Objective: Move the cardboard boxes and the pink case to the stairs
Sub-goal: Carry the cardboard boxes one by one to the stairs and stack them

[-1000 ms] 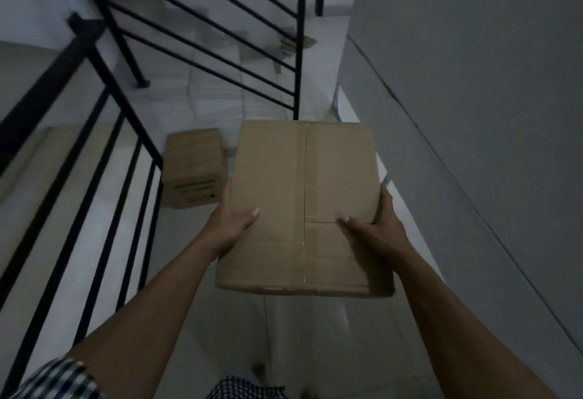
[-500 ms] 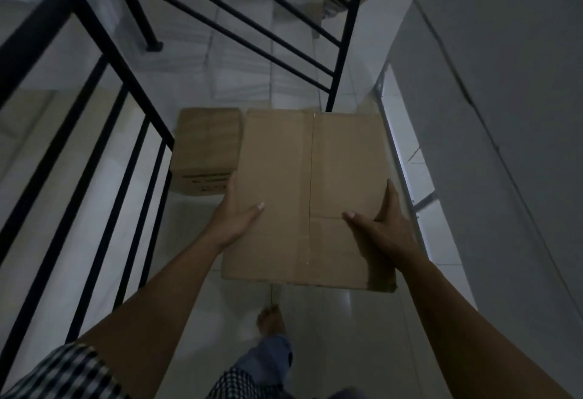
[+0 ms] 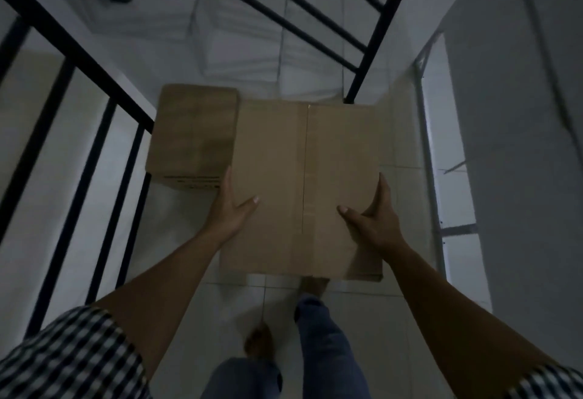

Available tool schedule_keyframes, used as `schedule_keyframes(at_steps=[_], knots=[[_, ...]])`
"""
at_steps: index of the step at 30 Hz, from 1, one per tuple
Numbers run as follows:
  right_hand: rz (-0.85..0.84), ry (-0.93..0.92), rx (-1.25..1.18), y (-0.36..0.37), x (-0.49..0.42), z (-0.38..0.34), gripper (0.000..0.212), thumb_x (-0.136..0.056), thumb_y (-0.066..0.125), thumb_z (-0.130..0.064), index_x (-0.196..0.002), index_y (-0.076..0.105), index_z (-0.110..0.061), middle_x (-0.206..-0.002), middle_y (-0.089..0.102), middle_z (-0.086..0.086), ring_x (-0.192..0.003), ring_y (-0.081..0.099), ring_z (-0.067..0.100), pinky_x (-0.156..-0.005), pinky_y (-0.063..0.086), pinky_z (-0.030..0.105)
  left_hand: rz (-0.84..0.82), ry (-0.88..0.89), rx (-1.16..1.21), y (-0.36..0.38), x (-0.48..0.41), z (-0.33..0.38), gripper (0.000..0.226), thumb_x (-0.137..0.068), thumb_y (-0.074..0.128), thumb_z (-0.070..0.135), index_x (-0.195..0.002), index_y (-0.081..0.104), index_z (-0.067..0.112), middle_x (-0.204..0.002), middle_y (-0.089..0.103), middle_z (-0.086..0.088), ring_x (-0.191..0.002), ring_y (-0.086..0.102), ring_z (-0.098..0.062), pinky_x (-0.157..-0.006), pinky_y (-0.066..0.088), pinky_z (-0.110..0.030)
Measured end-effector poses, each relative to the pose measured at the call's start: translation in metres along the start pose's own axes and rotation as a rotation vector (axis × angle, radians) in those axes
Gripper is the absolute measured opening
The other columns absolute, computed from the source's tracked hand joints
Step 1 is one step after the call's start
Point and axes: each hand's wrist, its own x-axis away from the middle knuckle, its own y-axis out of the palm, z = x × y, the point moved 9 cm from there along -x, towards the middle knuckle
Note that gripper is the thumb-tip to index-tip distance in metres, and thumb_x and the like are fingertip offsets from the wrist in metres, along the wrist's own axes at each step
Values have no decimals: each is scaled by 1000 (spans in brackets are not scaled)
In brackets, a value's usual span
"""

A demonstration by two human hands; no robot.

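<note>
I carry a large closed cardboard box (image 3: 303, 184) in front of me, its taped seam running down the middle. My left hand (image 3: 232, 209) grips its left side, thumb on top. My right hand (image 3: 373, 219) grips its right side the same way. A smaller cardboard box (image 3: 192, 133) with dark print on its near face sits on the white tiled floor (image 3: 176, 241), just left of the carried box and beside the railing. No pink case is in view.
Black metal railings stand on the left (image 3: 94, 108) and ahead (image 3: 375, 39). White stair steps (image 3: 246, 45) descend beyond the boxes. A grey wall (image 3: 520, 115) with a metal frame (image 3: 432, 152) closes the right side. My bare feet (image 3: 258, 340) stand on the tiles.
I have walked forward: the small box and the railing post are closer, and the carried box now overlaps the small box's right edge. My grip is unchanged.
</note>
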Motion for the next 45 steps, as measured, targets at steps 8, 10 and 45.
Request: schedule_keyframes(at_steps=[8, 10, 45], knots=[[-116, 73, 38, 86, -153, 101, 110, -78, 84, -44, -159, 11, -28, -156, 40, -4, -136, 46, 23, -106, 41, 37, 101, -158, -39, 40, -141, -115, 92, -88, 72, 29, -158, 12, 28, -154, 39, 1, -138, 41, -17, -116, 33, -39], [-137, 106, 40, 113, -180, 129, 111, -78, 84, -45, -159, 10, -30, -156, 40, -2, -136, 46, 26, -107, 41, 37, 106, -200, -51, 46, -168, -153, 93, -89, 71, 31, -158, 10, 31, -155, 38, 2, -139, 40, -17, -117, 32, -37], [-100, 147, 332, 234, -233, 237, 118, -73, 77, -63, -160, 2, -35, -164, 14, 3, -144, 33, 32, -107, 41, 48, -82, 148, -1126, 127, -232, -282, 80, -91, 26, 68, -157, 19, 25, -164, 2, -20, -148, 5, -46, -114, 22, -62]])
